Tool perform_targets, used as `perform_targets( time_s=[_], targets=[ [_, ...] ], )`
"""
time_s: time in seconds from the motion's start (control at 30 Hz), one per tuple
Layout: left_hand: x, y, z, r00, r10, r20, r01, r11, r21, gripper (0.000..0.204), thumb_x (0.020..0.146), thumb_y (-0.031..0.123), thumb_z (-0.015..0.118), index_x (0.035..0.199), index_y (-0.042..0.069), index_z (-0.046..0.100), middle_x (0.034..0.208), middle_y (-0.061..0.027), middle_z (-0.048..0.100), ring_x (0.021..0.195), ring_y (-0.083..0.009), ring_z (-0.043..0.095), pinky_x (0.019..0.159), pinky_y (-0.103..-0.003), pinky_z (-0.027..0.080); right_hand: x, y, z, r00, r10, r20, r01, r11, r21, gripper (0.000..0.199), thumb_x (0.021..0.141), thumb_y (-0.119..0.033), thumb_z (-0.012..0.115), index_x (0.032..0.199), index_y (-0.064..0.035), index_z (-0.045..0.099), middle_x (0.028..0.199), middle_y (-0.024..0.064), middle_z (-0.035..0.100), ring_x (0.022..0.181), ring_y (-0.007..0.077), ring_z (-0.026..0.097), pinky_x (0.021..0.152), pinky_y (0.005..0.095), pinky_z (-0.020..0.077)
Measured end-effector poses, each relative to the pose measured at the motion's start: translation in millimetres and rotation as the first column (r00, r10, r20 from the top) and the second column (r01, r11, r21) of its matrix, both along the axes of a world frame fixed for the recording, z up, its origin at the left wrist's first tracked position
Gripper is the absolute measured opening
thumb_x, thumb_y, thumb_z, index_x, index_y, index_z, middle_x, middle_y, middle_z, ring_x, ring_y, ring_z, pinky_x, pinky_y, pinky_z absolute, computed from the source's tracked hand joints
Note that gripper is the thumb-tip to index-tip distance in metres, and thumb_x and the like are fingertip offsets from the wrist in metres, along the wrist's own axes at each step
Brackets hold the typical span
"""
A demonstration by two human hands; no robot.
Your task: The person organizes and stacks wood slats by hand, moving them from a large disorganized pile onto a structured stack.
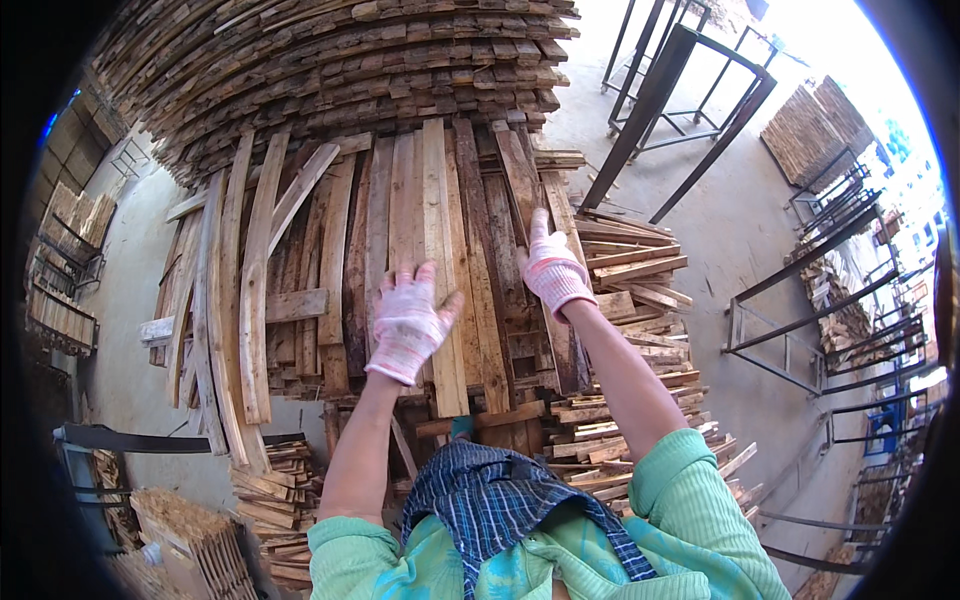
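Observation:
My left hand (408, 318), in a pale pink and white knit glove, lies on the long rough wooden boards with its fingers spread and thumb apart. Next to its thumb runs a light, yellowish board (440, 250). Farther right and a little farther away, my right hand (553, 272) wears a matching glove. It is at the near end of a brown wooden plank (517, 175) that lies aslant on the others. Its thumb is on the plank's left side and a finger stretches along the right; the other fingers are partly hidden.
A tall stack of boards (350, 70) rises at the far side. Short wood strips (640, 400) are piled at the near right, and more (275, 500) at the near left. Black metal frames (665, 110) stand on the concrete floor at right. Long boards (255, 300) jut out at left.

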State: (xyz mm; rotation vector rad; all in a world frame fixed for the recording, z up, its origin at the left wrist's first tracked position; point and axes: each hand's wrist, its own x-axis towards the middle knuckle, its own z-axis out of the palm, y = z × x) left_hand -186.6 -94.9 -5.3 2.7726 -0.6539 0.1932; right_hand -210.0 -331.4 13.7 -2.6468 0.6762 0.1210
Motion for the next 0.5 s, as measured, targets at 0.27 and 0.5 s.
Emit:
perform_targets(
  time_s=[0.27,0.5],
  targets=[
    [-17.7,-26.3,19.8,0.985,0.104,-0.135,-0.105,0.995,0.003,0.077,0.083,0.047,0.073,0.145,0.013,0.044,0.137,-0.0263,0.043,0.130,-0.0479,0.041,0.106,-0.065,0.031,9.6,56.2,7.5,0.998,0.016,0.053,-0.015,1.000,-0.012,0.070,0.101,-0.041,0.050,0.158,-0.0112,0.022,0.133,0.0399,0.049,0.106,0.0521,0.065,0.090,0.0550,0.0539],
    [6.2,-12.3,40.7,0.966,0.071,-0.247,-0.120,0.974,-0.189,0.064,0.085,0.024,0.073,0.143,0.009,0.050,0.137,-0.0207,0.055,0.128,-0.0406,0.050,0.110,-0.051,0.041,14.2,23.1,-10.1,0.992,0.022,0.124,-0.041,0.987,0.153,0.070,0.099,-0.043,0.053,0.156,-0.0108,0.027,0.127,0.0359,0.056,0.114,0.0511,0.060,0.095,0.0536,0.0501]
  ],
)
